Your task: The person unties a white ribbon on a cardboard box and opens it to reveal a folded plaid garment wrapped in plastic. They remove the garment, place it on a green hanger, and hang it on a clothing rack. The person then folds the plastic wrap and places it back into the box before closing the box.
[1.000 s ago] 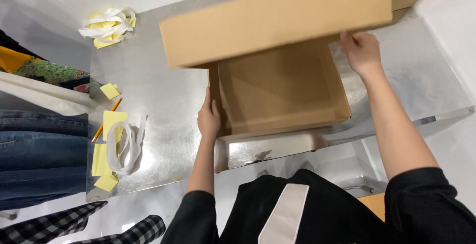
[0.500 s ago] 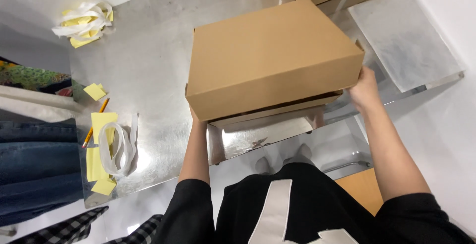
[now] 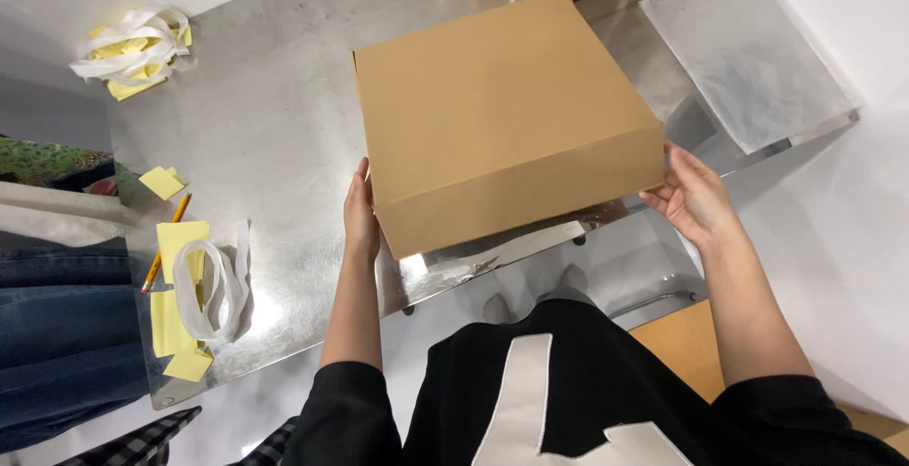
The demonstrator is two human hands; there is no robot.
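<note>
Steel worktable [image 3: 284,125], reflective, scuffed. Item: closed cardboard box [image 3: 502,116], plain brown, square, crisp edges, resting at the table's near edge, its front corner slightly overhanging. Left hand [image 3: 360,215] flat against the left wall, fingers extended; right hand [image 3: 691,191] cupping the right front corner, fingers curled under. Risk: held only by side pressure, the box could slip off the edge. Nearby: yellow notes [image 3: 180,239], white strip coil [image 3: 204,286], pencil [image 3: 166,243].

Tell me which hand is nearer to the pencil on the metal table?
Left. The left hand grips the cardboard box on the side facing the pencil; the right hand holds the box's opposite side.
</note>
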